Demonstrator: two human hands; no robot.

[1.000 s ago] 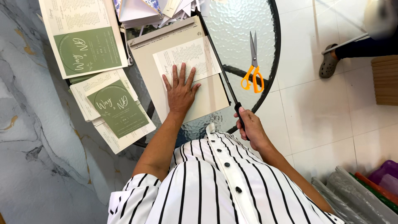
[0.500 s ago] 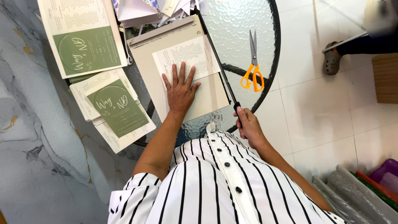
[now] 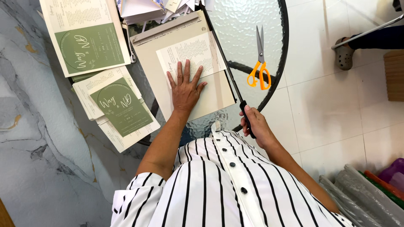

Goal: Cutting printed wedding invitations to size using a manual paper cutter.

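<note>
My left hand (image 3: 184,87) lies flat, fingers spread, on a cream printed sheet (image 3: 191,55) that rests on the beige bed of a paper cutter (image 3: 158,80). My right hand (image 3: 255,126) grips the black handle of the cutter's long blade arm (image 3: 221,56), which runs down along the bed's right edge. The cutter sits on a round glass table (image 3: 246,23).
Orange-handled scissors (image 3: 259,63) lie on the glass to the right of the cutter. Stacks of green-and-cream printed cards (image 3: 120,107) and a larger one (image 3: 86,35) lie to the left. Another person's sandalled foot (image 3: 345,52) stands at the upper right. Rolled plastic-wrapped items (image 3: 366,195) fill the lower right.
</note>
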